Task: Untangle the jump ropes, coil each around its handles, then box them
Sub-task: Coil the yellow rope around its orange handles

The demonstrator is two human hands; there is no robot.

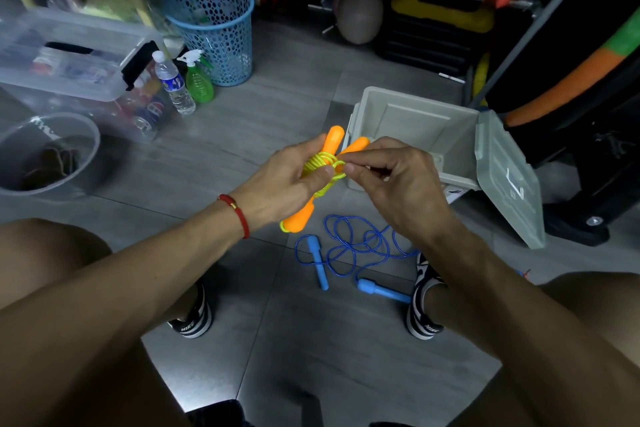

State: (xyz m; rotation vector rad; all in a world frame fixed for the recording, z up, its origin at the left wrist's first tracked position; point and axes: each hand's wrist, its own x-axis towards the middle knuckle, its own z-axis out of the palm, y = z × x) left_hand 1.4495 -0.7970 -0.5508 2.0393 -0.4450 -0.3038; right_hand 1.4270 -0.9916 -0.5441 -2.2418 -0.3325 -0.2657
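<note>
My left hand [287,180] grips the two orange handles [333,139] of a jump rope, with its yellow-green cord [322,163] coiled around their middle. My right hand [394,180] pinches that cord at the coil, thumb and forefinger closed on it. Below my hands, a blue jump rope [356,246] lies loose on the grey floor in tangled loops. One of its blue handles [320,262] is at the left and the other handle [382,290] is by my right shoe. A pale grey box [415,121] stands open just beyond my right hand, its lid [509,180] hanging open to the right.
A blue mesh basket [214,31], a water bottle [173,83] and a green spray bottle [198,78] stand at the back left beside clear storage bins [69,55]. A clear round tub [45,156] sits at far left. Dark equipment and foam rolls crowd the right and back. My shoes [194,315] rest on the floor.
</note>
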